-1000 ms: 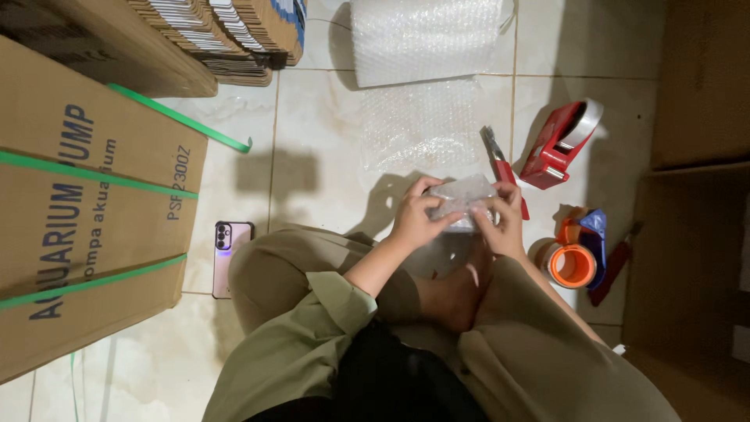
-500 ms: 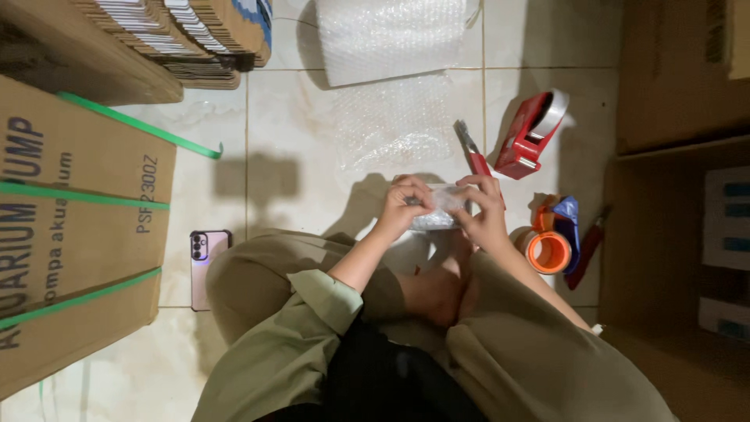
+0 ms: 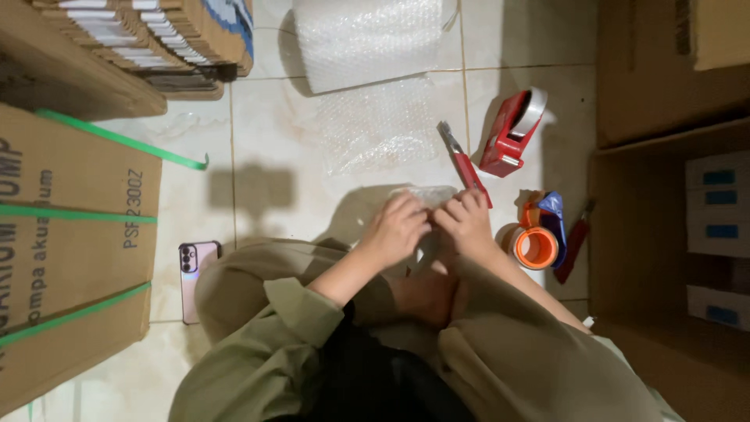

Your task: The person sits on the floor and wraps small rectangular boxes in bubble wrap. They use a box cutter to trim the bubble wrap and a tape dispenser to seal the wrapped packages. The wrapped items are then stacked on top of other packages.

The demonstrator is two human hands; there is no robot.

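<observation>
Both hands (image 3: 433,223) on bubble-wrapped parcel (image 3: 426,195)

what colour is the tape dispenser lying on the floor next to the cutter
Red, with a clear tape roll: the tape dispenser shows best in the head view, right of the cutter.

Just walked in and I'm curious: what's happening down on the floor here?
A person sits on the tiled floor, left hand and right hand together on a small bubble-wrapped bundle. A red cutter lies just beyond it, a bubble wrap roll farther off, and tape dispensers, red and orange, to the right.
</observation>
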